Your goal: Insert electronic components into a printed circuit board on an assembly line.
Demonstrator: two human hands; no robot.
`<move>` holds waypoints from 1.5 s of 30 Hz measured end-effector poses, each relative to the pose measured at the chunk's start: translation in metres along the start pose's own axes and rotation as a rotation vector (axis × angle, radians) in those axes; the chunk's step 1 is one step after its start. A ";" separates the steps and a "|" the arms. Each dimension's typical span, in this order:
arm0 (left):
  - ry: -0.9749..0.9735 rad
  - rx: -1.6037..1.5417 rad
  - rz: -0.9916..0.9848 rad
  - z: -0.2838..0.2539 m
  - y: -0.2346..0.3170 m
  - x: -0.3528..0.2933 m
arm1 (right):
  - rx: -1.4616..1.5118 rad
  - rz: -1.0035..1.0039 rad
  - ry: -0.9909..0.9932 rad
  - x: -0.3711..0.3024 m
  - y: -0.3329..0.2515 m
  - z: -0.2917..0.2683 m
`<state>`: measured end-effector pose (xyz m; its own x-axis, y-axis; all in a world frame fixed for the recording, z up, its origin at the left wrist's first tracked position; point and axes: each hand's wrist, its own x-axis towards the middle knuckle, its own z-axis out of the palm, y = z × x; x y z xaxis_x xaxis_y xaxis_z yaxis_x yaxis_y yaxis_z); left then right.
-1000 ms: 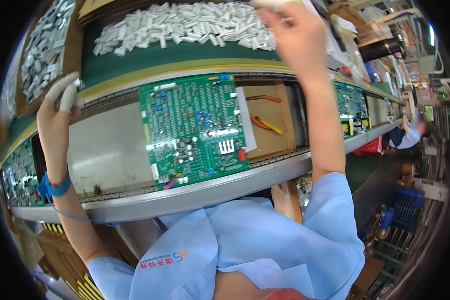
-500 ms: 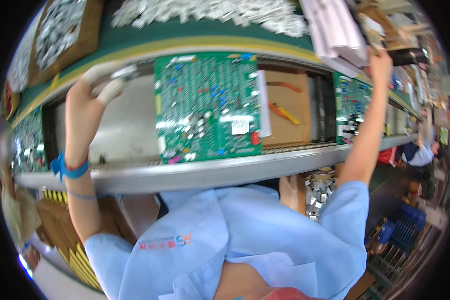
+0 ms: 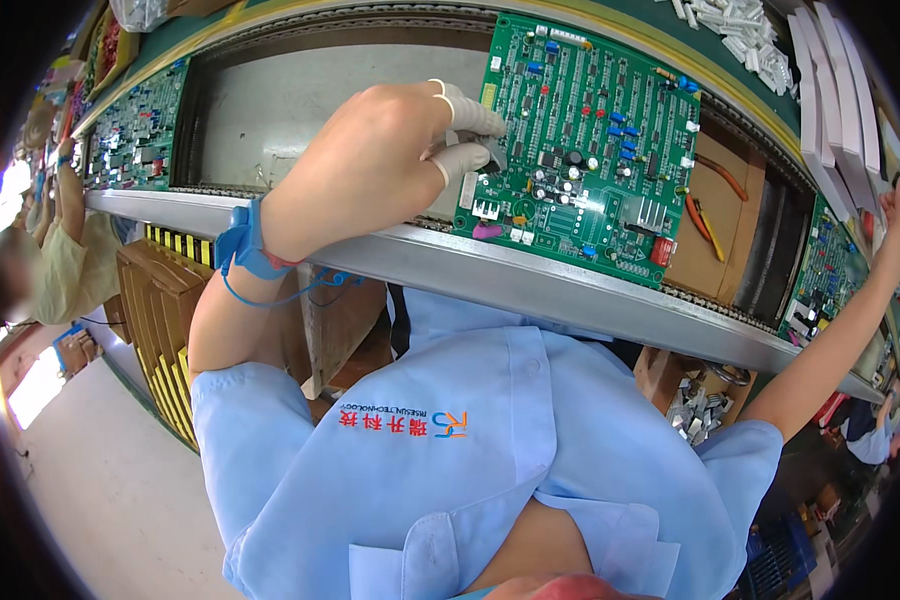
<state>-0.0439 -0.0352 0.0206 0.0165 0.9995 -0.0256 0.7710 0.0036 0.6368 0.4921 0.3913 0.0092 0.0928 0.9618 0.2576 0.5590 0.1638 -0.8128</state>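
My left hand, with white finger cots on thumb and fingers and a blue wrist strap, is closed in a pinch on a small silver metal piece. It is at the left edge of a green circuit board, just over the components there; whether the piece touches the board I cannot tell. A finned silver heat sink stands at the board's lower right. Far to the right, my right hand is stretched out beside upright white slabs. Its fingers are bent closed; what they hold is too small to make out.
A metal rail runs along the front of the line. Orange-handled pliers lie on brown cardboard right of the board. More circuit boards sit at left and right. White parts are heaped at the back. A co-worker is at left.
My left hand has carried the silver piece rightward to the board's left edge. The view has turned, so the board shows farther right. My right hand stays stretched out by the white slabs.
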 end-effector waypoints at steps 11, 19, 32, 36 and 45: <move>0.004 0.279 0.181 0.006 0.010 -0.006 | 0.206 -0.278 -0.526 -0.202 -0.151 0.084; 0.030 0.382 0.274 0.010 0.015 -0.012 | 0.084 -0.293 -0.607 -0.247 -0.176 0.110; -0.155 0.545 0.296 -0.007 0.014 0.001 | 0.260 -0.441 -0.848 -0.293 -0.205 0.144; 0.208 0.247 0.056 -0.044 0.023 0.011 | 0.160 -0.799 -0.895 -0.330 -0.248 0.175; 0.507 -0.134 0.115 -0.021 -0.024 0.034 | -0.254 -1.059 -0.820 -0.357 -0.249 0.209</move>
<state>-0.0753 -0.0002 0.0208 -0.2394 0.8826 0.4047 0.6940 -0.1360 0.7071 0.1478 0.0533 0.0110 -0.9333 0.2688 0.2383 0.1988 0.9389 -0.2809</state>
